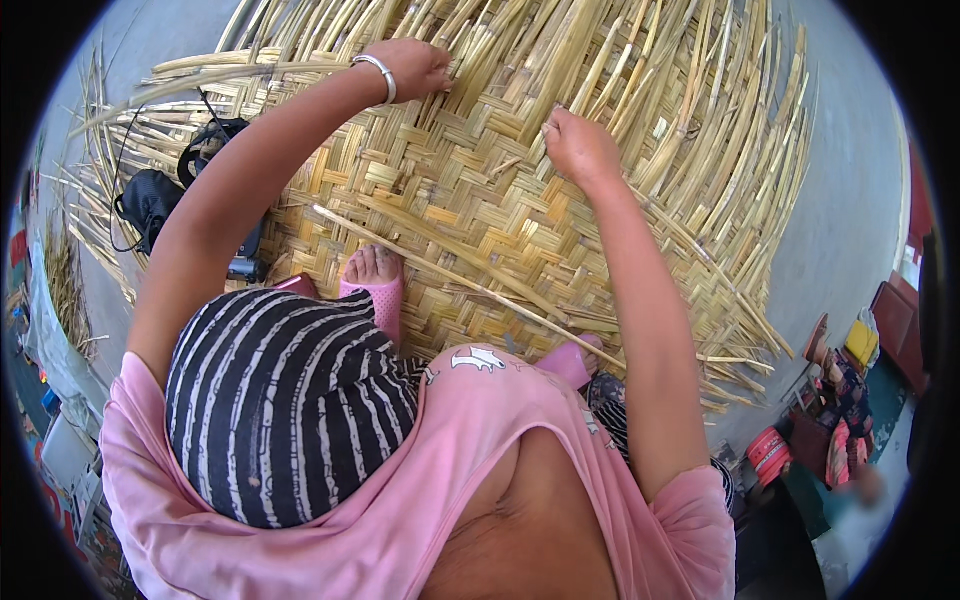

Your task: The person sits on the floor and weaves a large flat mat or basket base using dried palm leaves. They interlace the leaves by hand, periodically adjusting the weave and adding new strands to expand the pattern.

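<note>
A large mat of flat, yellowish split reed strips [500, 235] lies beneath me, woven in a zigzag pattern. Long unwoven strip ends [700, 130] fan out from its far and right sides. My left hand [415, 70], with a white bangle [378, 76] at the wrist, is closed at the far edge of the weave, its fingers curled on a reed strip. Lower and to the right, my right hand [582, 148] is closed too, thumb and fingers pinching a strip at the weave's edge. The fingertips of both hands are partly hidden.
Loose long strips [440, 262] lie across the mat before my pink-sandalled feet [378, 285]. A black bag [150, 200] with straps sits at the left on strip ends. At the right, a person [840, 400] sits near a yellow bag [861, 343] on the grey floor.
</note>
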The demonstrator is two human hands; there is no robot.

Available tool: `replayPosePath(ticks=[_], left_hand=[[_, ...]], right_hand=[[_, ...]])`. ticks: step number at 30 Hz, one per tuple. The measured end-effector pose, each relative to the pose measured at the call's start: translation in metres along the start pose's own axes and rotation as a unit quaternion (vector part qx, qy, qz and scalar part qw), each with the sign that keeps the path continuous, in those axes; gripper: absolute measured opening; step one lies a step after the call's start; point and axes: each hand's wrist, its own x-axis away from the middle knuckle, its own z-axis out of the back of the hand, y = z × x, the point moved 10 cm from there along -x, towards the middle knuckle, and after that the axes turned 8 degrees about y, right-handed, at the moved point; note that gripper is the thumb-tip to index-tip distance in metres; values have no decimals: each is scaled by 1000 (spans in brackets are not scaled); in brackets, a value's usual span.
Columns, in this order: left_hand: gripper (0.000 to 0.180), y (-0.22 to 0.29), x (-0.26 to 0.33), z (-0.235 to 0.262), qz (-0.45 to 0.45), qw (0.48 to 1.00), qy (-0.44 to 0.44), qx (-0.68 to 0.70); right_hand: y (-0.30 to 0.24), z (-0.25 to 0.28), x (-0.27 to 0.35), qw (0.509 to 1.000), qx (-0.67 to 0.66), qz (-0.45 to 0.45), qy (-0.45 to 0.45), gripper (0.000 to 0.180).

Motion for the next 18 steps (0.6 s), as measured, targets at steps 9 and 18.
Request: replayPosePath(ticks=[9,18], left_hand=[[33,-1,-12,-19,-27,998,-33,-56],[34,-52,15,24,35,996,12,-77]], right_hand=[[-6,-9,-9,999,28,-3,-38,22],[-76,38,-9,971,137,160,110,9]])
